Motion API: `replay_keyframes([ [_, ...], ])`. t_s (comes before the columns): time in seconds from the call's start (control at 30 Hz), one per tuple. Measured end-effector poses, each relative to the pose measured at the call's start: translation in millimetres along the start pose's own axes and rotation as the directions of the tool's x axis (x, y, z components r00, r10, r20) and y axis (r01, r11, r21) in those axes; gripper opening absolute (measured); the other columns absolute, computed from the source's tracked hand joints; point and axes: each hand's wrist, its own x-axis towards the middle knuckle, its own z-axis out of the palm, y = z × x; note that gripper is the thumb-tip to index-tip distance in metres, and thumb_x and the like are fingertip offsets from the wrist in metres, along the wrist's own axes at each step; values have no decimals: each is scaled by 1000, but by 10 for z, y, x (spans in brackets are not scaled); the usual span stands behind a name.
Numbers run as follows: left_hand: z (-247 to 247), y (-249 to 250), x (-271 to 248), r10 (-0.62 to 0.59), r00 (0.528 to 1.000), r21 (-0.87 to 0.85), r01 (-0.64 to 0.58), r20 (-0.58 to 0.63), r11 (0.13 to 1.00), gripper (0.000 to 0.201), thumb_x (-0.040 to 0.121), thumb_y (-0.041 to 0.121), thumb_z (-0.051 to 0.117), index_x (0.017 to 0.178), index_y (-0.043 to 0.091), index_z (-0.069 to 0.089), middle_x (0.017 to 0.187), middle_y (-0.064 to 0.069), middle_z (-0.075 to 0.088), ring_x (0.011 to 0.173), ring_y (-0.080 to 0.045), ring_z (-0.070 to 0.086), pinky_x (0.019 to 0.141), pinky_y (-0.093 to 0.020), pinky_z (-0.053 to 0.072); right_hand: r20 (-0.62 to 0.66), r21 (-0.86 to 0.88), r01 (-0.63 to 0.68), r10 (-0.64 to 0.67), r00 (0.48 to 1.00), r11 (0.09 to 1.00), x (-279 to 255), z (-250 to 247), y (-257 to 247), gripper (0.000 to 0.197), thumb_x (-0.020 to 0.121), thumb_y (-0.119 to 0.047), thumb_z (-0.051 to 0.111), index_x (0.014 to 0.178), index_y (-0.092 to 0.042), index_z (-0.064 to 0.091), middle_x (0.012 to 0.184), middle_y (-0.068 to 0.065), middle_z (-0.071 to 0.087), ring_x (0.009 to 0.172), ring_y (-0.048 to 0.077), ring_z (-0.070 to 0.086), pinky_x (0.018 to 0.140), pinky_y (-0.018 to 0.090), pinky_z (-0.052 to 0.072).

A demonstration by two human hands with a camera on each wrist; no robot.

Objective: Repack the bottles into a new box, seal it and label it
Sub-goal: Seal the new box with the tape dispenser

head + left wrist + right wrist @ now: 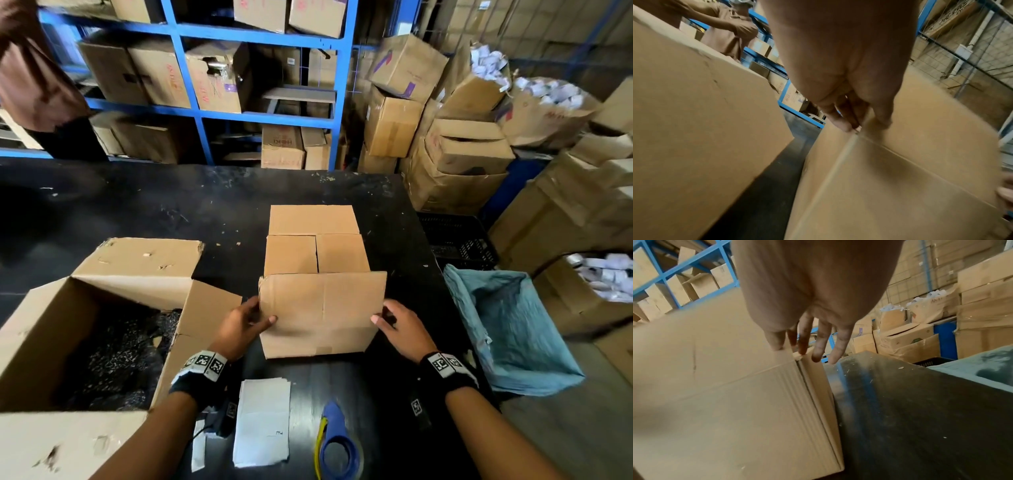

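The new cardboard box stands in the middle of the black table, its two inner flaps folded down and its far flap lying open. Its near flap stands up towards me. My left hand pinches the flap's left edge, thumb in front and fingers behind; the left wrist view shows the same hold by my left hand on the flap. My right hand holds the right edge, thumb on the front. In the right wrist view the right hand has its fingers fairly straight at the flap corner. No bottle shows plainly.
An open old box with dark contents sits at the left. White labels and a blue tape dispenser lie near me. A blue-lined bin stands right of the table. Another person stands at the far left.
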Motion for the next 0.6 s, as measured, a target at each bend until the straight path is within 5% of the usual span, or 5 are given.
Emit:
replay_keyframes([
  [0.07, 124, 10, 72, -29, 997, 21, 31, -65, 999, 66, 77, 53, 73, 132, 26, 49, 121, 4, 64, 103, -11, 63, 90, -32, 52, 4, 15, -36, 36, 999, 999, 58, 48, -44, 56, 98, -27, 65, 150, -19, 45, 145, 1, 52, 132, 17, 51, 105, 28, 40],
  [0.17, 302, -70, 230, 12, 995, 184, 7, -102, 983, 97, 84, 40, 74, 157, 13, 16, 156, -3, 28, 141, -17, 29, 119, -37, 27, 28, -9, -60, 60, 998, 998, 188, 93, -43, 81, 97, -27, 67, 162, -20, 20, 164, 1, 27, 147, 17, 31, 116, 26, 25],
  [0.3, 483, 52, 412, 13, 995, 537, 43, -101, 842, 91, 86, 71, 32, 156, 14, 19, 165, -15, 9, 152, -34, 6, 121, -52, 21, 95, -134, -9, 22, 995, 991, 424, 55, -59, 69, 95, -34, 69, 156, -25, 38, 169, 0, 18, 153, 22, 20, 120, 28, 18],
  [0.43, 686, 184, 569, -71, 996, 758, 80, -45, 647, 85, 89, 70, 2, 158, 21, 10, 167, -11, -2, 153, -33, -6, 121, -56, 7, 253, -277, 74, -2, 968, 958, 797, -31, -93, 63, 95, -47, 65, 152, -32, 45, 171, -2, 12, 157, 23, 9, 123, 43, 18],
  [0.6, 785, 223, 728, -126, 991, 796, 109, -41, 595, 91, 88, 69, -12, 159, 15, 3, 166, -12, -1, 153, -30, -4, 122, -46, -2, 413, -366, 153, 13, 911, 918, 1407, -76, -192, 68, 92, -60, 62, 153, -36, 42, 171, -2, 7, 158, 22, 3, 122, 59, 19],
])
